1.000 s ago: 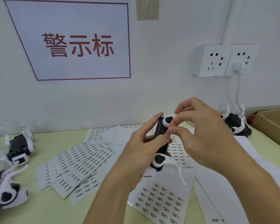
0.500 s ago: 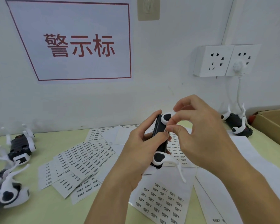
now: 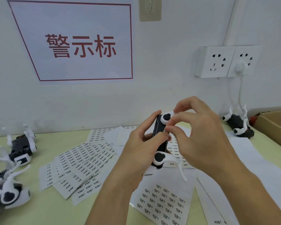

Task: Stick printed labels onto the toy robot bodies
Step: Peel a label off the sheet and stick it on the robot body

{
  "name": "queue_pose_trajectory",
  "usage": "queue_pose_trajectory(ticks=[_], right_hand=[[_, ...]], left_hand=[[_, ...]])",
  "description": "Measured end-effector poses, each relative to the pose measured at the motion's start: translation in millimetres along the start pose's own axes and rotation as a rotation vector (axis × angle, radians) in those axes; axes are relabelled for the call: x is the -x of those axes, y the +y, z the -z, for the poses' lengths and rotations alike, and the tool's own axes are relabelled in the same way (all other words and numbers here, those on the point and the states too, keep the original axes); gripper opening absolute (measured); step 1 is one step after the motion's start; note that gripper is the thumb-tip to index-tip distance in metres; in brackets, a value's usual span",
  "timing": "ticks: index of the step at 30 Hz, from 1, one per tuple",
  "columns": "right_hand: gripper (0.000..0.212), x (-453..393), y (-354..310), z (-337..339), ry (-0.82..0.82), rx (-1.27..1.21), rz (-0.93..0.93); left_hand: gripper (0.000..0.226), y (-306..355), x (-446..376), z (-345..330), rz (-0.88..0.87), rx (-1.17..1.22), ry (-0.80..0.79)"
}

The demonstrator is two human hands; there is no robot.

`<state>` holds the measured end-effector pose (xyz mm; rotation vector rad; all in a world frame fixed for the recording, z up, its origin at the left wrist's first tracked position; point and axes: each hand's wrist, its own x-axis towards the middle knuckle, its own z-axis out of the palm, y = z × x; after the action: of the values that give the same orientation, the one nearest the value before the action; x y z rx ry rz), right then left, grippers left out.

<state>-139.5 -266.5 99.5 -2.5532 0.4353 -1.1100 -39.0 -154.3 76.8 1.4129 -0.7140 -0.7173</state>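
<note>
- Toy robot body (image 3: 160, 140): black, with white leg joints, held upright above the surface (image 3: 39, 211) at centre frame. Against the frames a second and half a second before, we noted it slightly higher and tipped a little more toward the wall.
- Left hand (image 3: 136, 153): fingers curled round the body from the left, thumb lying on its front edge; grip unchanged from the earlier frames.
- Right hand (image 3: 199, 137): thumb and forefinger pressed together at the body's right edge, where a label would go. The label itself was too small for us to make out. The pinch had crept up toward the top joint; we judged the label was being pressed down, not yet released.
- Label sheets (image 3: 86, 161): fanned across the surface, centre-left; another sheet (image 3: 164, 203) at lower centre, both unmoved.
- Other toy robots (image 3: 21, 146): at left edge, and one (image 3: 237, 125) at right beneath the wall sockets (image 3: 227, 61), unmoved.
</note>
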Motion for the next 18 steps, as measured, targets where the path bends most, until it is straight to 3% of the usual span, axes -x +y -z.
queue_pose_trajectory(ticks=[18], right_hand=[[0.005, 0.0, 0.1, -2.2, 0.064, 0.073, 0.008]], left_hand=[[0.055, -0.5, 0.2, 1.1, -0.017, -0.013, 0.004]])
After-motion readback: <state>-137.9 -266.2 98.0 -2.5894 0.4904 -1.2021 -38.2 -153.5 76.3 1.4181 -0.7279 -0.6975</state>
